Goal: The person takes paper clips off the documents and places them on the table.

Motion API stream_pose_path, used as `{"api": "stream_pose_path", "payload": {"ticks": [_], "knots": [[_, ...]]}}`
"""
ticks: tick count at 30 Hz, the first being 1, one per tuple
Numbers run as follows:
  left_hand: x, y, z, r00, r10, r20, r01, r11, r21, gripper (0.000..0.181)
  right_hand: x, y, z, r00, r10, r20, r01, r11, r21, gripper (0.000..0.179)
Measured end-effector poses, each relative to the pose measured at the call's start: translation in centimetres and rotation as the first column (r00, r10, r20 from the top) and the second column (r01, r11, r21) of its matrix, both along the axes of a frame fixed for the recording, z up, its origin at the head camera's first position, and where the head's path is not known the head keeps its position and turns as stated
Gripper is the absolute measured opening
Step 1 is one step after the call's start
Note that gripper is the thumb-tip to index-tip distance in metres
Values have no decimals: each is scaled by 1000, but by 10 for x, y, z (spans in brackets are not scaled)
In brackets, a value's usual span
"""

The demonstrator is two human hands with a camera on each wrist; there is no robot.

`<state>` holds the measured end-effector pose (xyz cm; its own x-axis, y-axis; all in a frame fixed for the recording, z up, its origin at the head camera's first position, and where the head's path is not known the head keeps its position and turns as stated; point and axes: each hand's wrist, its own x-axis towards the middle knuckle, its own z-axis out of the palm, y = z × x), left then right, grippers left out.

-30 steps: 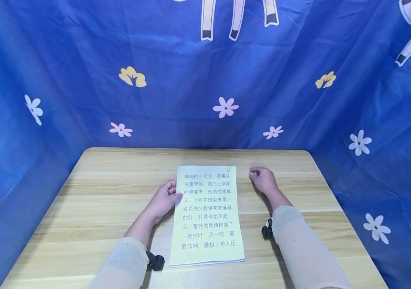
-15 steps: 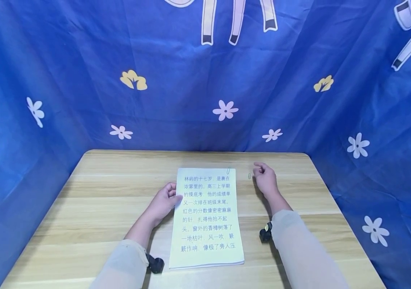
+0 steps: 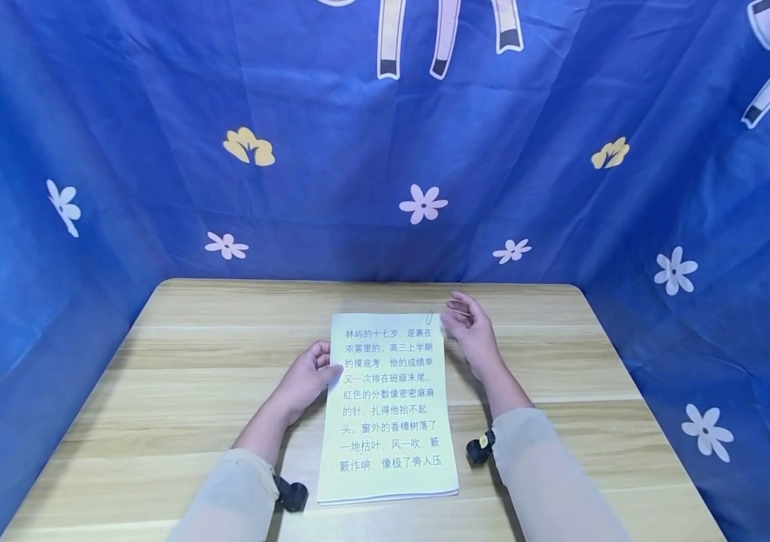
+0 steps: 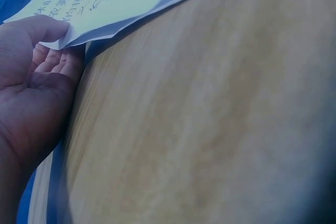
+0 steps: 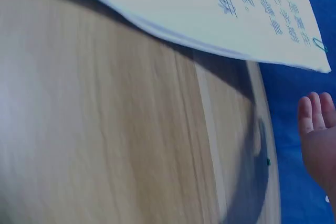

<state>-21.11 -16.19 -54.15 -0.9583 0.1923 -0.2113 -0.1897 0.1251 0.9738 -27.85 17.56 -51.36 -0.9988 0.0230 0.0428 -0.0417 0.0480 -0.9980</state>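
A stack of printed paper with a pale yellow-green top sheet lies at the middle of the table, lines of Chinese text across it. A paper clip sits at its top right corner. My left hand pinches the left edge, thumb on top and fingers curled underneath. Beside the top right corner is my right hand, its fingers extended and holding nothing. In the right wrist view those fingers stand just apart from the corner. A small green paper clip lies on the table, hidden behind the right hand in the head view.
The wood-grain table has rounded back corners. A blue curtain with flower and animal prints hangs behind it and along both sides. A black wrist camera is strapped to the left wrist, another camera to the right.
My right hand has let go of a small paper clip, leaving it on the table, and has moved left to the paper's top right corner. The left hand keeps its hold.
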Motion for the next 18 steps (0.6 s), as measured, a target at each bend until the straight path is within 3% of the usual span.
{"api": "stream_pose_path", "payload": {"ticks": [6, 18], "knots": [[-1, 0, 0, 1000, 8, 11, -8, 1000, -2, 37, 1, -13, -4, 998, 41, 40, -44, 996, 73, 59], [-1, 0, -3, 1000, 0, 5, 0, 1000, 14, 37, 2, -22, -11, 999, -34, 3, 33, 987, 159, 41]]}}
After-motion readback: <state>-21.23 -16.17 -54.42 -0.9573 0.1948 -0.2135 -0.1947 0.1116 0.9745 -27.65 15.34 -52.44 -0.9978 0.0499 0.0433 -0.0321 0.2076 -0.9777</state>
